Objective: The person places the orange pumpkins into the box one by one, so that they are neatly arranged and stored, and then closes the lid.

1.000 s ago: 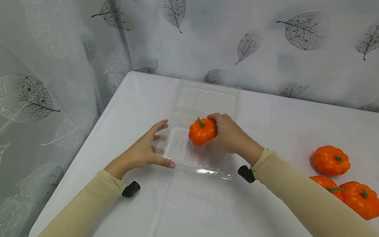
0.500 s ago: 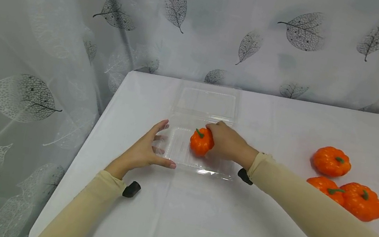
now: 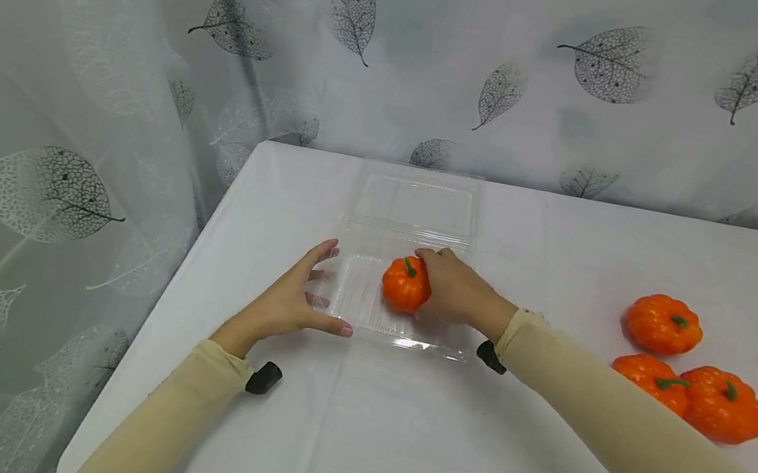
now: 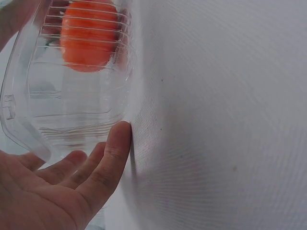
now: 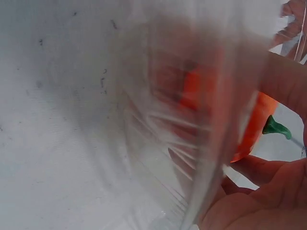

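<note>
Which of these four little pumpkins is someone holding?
The pumpkin in the clear box, gripped by the right hand; the other three pumpkins sit off right, on the table.

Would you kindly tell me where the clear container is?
In the head view, the container lies on the left half of the table, by the left hand, with one pumpkin inside.

Over here a white-covered desk (image 3: pixel 403 444) with rounded far corners stands against pale grey curtains (image 3: pixel 430 34), which hang behind its far edge and down its left side, creased and scattered with dark, lacy leaf prints (image 3: pixel 613 62), some fading to white.
</note>
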`<state>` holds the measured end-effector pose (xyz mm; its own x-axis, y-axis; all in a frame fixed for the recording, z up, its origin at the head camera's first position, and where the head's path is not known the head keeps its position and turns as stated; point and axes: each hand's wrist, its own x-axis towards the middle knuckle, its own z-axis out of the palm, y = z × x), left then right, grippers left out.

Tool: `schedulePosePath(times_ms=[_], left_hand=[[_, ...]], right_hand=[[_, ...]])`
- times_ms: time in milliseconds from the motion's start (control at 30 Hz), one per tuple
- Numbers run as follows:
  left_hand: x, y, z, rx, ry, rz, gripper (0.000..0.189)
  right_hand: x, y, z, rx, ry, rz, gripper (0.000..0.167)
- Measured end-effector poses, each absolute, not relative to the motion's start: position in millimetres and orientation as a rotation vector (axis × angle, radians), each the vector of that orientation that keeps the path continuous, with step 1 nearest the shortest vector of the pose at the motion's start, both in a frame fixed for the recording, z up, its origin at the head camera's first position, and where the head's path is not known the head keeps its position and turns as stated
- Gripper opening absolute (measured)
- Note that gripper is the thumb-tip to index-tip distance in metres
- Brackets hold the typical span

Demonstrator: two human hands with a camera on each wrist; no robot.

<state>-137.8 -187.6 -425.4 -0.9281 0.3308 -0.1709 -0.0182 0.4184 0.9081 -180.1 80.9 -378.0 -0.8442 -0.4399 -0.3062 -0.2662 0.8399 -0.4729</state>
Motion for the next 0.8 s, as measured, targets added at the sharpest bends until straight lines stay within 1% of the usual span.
schedulePosePath(times_ms=[100, 200, 433, 633, 800], left_hand=[[-138.0, -187.4, -426.2, 0.28, 2.355, 1.512, 0.136], [-138.0, -187.1, -426.1, 0.278, 2.357, 1.512, 0.136], [-138.2, -187.2, -425.5, 0.27, 2.372, 1.493, 0.136], [-138.5, -187.4, -426.0, 0.267, 2.379, 1.488, 0.136], [-138.5, -186.5, -427.1, 0.268, 2.374, 1.494, 0.136]], right_hand=[[-179.0, 83.8, -377.7, -0.534, 2.606, -0.601, 0.096], [-178.7, 88.3, -373.4, -0.553, 2.619, -0.602, 0.095], [-180.3, 105.5, -355.8, -0.546, 2.642, -0.617, 0.082], [-180.4, 112.6, -348.1, -0.42, 2.551, -0.652, 0.07], [-179.8, 113.0, -350.4, -0.341, 2.433, -0.704, 0.066]])
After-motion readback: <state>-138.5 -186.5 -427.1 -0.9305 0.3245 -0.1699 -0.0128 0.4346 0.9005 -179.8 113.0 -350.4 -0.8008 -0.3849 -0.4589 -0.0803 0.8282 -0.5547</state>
